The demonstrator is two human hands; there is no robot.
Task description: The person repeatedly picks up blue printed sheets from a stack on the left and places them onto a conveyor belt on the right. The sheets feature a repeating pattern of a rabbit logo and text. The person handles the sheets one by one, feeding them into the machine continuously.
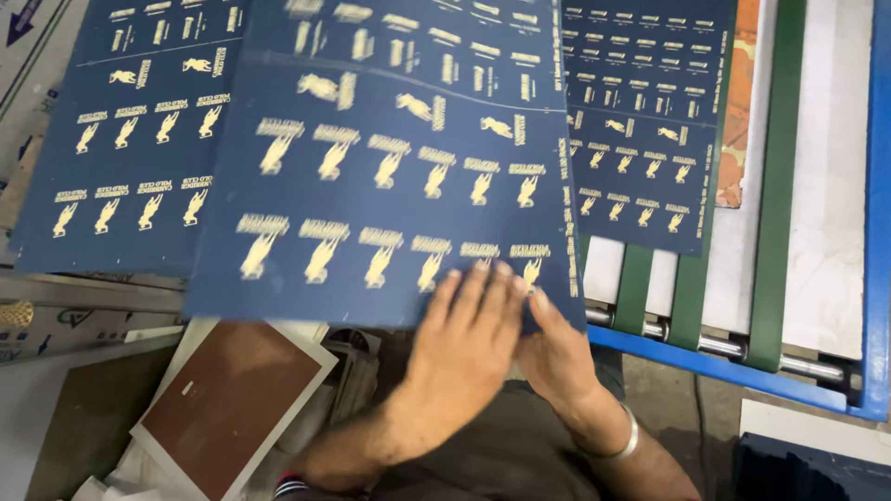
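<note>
Workshop clutter is seen below, with a brown white-edged board [227, 399] nearest. Above it, the left hand [464, 348] and right hand [557, 353] are pressed together on the near edge of a large navy printed card sheet with gold figures [390, 176], fingers closed on it. It is judged light, thin, bendable, best gripped by its edges. Beyond, a similar sheet [640, 139] lies on green conveyor belts [775, 186]

Navy label sheet [390, 176] with rows of gold emblems lying centre, blurred. A matching sheet [130, 130] sitting left, another [640, 121] resting right on the conveyor's green belts [775, 186].
</note>
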